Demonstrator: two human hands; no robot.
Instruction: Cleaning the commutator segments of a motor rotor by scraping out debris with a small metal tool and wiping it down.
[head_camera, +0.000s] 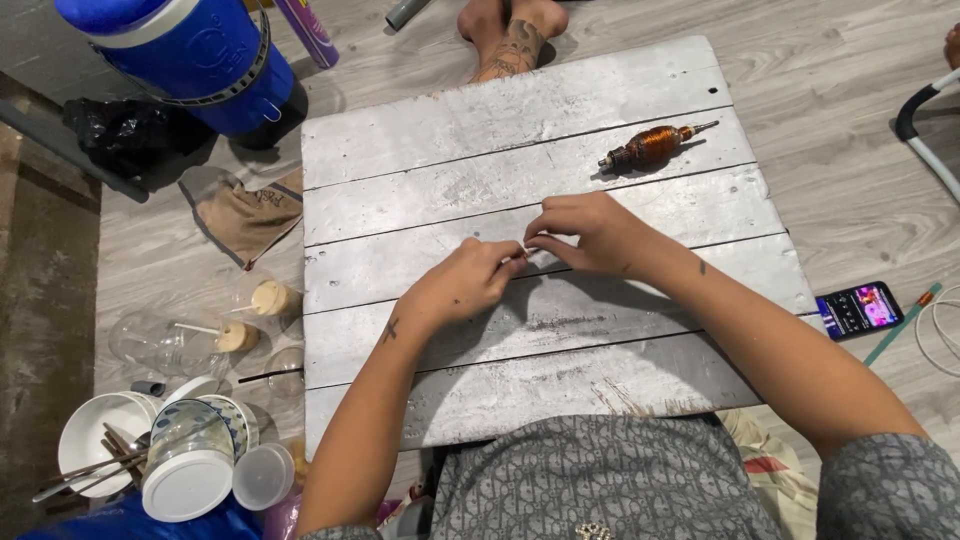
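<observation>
Basically both hands meet mid-board, pinching something tiny and pale. Left hand (462, 285) fingers curled closed on it, right hand (585, 232) fingertips pinched on its other end; cannot tell what it is, maybe thin wire or a strip (522, 250). Its long axis looks to run 9 to 3 o'clock. Step looks like fine manipulation between fingertips; next move likely needs a steady pinch. Copper-wound coil (652, 146) lies at 1 o'clock on the grey plank board (500, 390), shaft tip pointing 2 o'clock, untouched.
</observation>
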